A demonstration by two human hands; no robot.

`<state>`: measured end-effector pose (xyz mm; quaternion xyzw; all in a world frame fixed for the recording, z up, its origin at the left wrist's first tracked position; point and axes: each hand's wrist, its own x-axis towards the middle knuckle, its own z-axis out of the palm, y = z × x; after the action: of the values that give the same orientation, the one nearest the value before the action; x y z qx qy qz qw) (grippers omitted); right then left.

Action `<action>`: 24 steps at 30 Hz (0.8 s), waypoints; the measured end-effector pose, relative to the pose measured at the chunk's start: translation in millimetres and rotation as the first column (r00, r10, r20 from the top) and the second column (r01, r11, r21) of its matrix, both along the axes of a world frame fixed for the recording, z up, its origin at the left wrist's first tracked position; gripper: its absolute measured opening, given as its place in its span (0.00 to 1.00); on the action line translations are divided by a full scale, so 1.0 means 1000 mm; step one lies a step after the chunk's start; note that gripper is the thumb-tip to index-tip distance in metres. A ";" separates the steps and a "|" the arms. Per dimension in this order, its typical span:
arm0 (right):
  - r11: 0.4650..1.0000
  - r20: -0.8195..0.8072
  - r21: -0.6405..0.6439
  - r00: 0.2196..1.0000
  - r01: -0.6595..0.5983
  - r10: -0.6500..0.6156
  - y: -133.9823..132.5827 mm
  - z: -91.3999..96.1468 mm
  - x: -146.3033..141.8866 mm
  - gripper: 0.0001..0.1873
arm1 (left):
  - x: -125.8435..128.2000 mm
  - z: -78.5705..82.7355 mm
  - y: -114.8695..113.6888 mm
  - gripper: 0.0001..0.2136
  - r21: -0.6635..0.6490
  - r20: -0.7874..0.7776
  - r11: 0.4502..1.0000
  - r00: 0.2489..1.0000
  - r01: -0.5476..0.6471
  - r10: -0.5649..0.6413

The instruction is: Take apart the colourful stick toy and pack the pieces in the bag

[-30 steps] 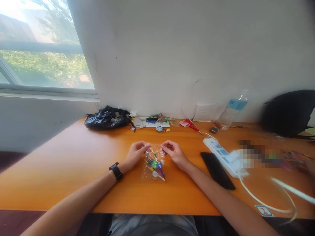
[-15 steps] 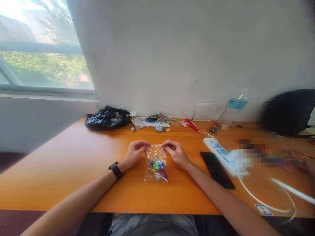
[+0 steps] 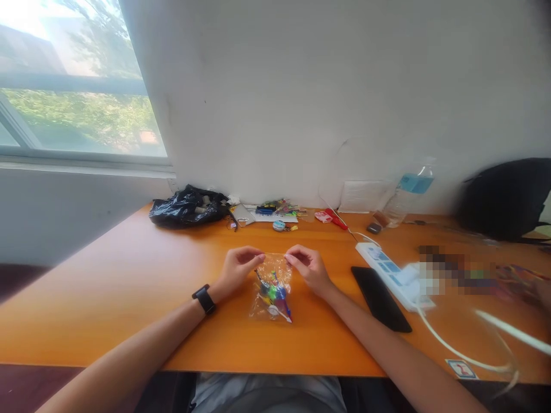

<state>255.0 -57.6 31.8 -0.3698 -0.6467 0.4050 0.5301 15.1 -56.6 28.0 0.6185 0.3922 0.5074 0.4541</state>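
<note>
A small clear plastic bag (image 3: 279,274) hangs between my two hands over the wooden table. Its top edge is stretched straight, pinched at one corner by my left hand (image 3: 239,269) and at the other by my right hand (image 3: 310,268). Inside, in the lower part, lie several small colourful pieces (image 3: 274,295) in green, blue, yellow, red and white; their exact kind is too small to tell. My left wrist wears a black watch (image 3: 204,299).
Right of my right arm lie a black phone (image 3: 381,298) and a white power strip (image 3: 387,269) with cords. Along the wall are a black plastic bag (image 3: 187,207), a round tin-like item (image 3: 278,225), a red-handled tool (image 3: 336,219) and a clear bottle (image 3: 407,195). A black backpack (image 3: 505,198) stands far right.
The bag's top edge is now pulled taut and straight between my fingers, where it was more crumpled. The pieces inside have shifted a little. Both hands stay nearly in place.
</note>
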 end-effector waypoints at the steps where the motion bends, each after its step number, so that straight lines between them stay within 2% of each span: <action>1: 1.000 -0.032 -0.024 0.999 -0.001 0.000 0.000 -0.001 -0.002 0.11 | 0.002 -0.002 0.000 0.13 0.006 0.019 1.000 1.000 0.002 -0.002; 4: 0.990 -0.070 -0.133 0.997 -0.047 0.038 0.000 -0.006 -0.008 0.19 | 0.008 -0.012 0.003 0.16 0.027 0.099 0.999 0.995 0.032 -0.035; 6: 0.981 -0.004 -0.175 0.996 -0.085 0.086 0.000 -0.010 -0.011 0.18 | 0.011 -0.015 0.003 0.19 0.023 0.120 0.997 0.990 0.071 -0.073; 8: 0.980 0.061 -0.170 0.991 -0.104 0.115 -0.001 -0.012 -0.013 0.17 | 0.012 -0.015 0.002 0.22 0.002 0.086 0.992 0.988 0.127 -0.127; 12: 0.977 0.121 -0.179 0.983 -0.118 0.141 -0.002 -0.011 -0.012 0.18 | 0.011 -0.008 -0.002 0.17 -0.064 -0.036 0.977 0.978 0.204 -0.206; 17: 0.972 0.142 -0.197 0.978 -0.125 0.154 0.006 -0.012 -0.001 0.19 | 0.008 -0.005 0.001 0.18 -0.107 -0.004 0.980 0.986 0.167 -0.168; 21: 0.977 0.105 -0.188 0.987 -0.099 0.120 0.011 -0.012 0.007 0.20 | 0.005 -0.009 0.008 0.19 -0.099 0.035 0.984 0.989 0.147 -0.144; 24: 0.971 0.061 -0.199 0.987 -0.134 0.149 0.011 -0.011 0.008 0.19 | 0.001 -0.013 0.013 0.20 -0.078 0.039 0.986 0.989 0.146 -0.143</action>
<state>263.2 -46.5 20.4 -0.3878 -0.6483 0.4886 0.4365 16.4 -44.0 14.9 0.6181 0.3587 0.4671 0.5206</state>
